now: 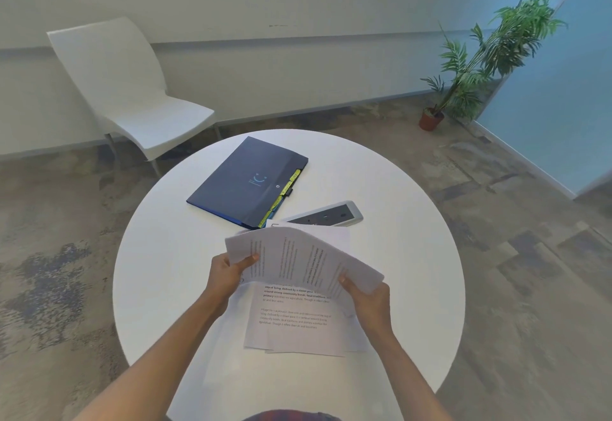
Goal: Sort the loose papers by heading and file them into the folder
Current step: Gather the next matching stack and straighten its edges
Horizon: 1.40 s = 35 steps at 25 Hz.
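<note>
The left hand (228,273) pinches the near-left edge of a bowed sheaf of white printed paper sheets (304,256), thumb on top and fingers curled beneath. The right hand (367,294) grips the opposite edge at about four o'clock from the sheaf's middle, thumb again on top. Between them the sheets arch upward, lifted clear of the table, with the lines of print running sideways to the viewer, so the headings cannot be read here.

Directly beneath, toward six o'clock, lies a loose stack of white printed pages (298,324) flat on the round white table (159,255), its edges slightly fanned.

By my reading, the sorting step is in hand: the held sheets are being separated from the stack, and nothing is being filed yet. The next move probably calls for turning the sheaf so that its headings can be read, then grouping like with like before reaching for the folder.

The dark navy plastic folder with coloured index tabs (248,179) rests shut at twelve o'clock from the hands, well apart from them. Yellow and blue tabs show along its right edge; whether any papers are already inside cannot be told. A grey flat rectangular device (326,214) lies just beside the folder's near corner, at one o'clock from the sheaf, its lower end hidden behind paper.
</note>
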### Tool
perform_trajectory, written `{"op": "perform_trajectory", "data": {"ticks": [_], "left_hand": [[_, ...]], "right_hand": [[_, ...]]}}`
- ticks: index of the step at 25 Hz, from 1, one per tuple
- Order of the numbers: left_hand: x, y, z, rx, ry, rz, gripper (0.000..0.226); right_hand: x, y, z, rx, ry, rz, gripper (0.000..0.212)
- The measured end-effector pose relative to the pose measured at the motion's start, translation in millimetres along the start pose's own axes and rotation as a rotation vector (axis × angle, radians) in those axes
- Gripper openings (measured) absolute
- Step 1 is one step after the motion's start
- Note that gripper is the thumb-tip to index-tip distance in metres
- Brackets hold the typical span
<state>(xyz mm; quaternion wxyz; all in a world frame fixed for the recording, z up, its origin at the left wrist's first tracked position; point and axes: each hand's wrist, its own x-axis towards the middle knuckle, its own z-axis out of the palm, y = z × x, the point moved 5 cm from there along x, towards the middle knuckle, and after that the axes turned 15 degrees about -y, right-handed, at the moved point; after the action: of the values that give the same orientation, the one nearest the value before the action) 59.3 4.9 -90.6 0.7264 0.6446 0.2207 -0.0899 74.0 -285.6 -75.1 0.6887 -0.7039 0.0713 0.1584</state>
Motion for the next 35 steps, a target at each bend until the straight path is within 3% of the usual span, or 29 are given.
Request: {"op": "perform_trajectory", "data": {"ticks": [5,8,10,13,16,20,25,30,35], "left_hand": [[-6.9,30.7,0.8,0.134,0.000,0.107,0.009],[-7.1,61.2,-0.9,0.233,-0.011,0.203,0.024],[-6.6,80.7,0.2,0.281,-0.045,0.249,0.033],[-10.2,109.0,12.6,0.393,-0.151,0.292,0.026],[-17.9,132.2,29.2,0.522,-0.234,0.336,0.022],[-16.2,145.9,29.2,0.640,-0.210,0.321,0.014],[-6.2,136.9,-3.1,0.494,0.022,0.234,0.041],[-4.5,102.6,19.0,0.105,-0.228,0.181,0.024],[-13.9,84.8,49.0,-0.091,-0.310,0.139,0.029]], "right_hand": [[2.8,-27.0,-14.8,-0.063,0.022,-0.102,0.017],[7.3,-62.7,-23.2,-0.182,0.009,-0.211,0.017],[8.3,-83.3,-19.7,-0.350,-0.043,-0.236,0.023],[8.2,-104.2,-1.5,-0.723,-0.125,-0.269,0.033],[12.1,-112.6,17.2,-0.874,-0.208,-0.317,0.024],[12.2,-111.8,20.6,-0.657,-0.310,-0.289,0.018],[13.6,-101.1,0.5,-0.307,-0.240,-0.168,0.026],[12.9,-83.2,-12.1,-0.034,-0.199,-0.022,0.016],[16.4,-71.7,-6.7,0.147,-0.117,-0.001,0.010]]}}
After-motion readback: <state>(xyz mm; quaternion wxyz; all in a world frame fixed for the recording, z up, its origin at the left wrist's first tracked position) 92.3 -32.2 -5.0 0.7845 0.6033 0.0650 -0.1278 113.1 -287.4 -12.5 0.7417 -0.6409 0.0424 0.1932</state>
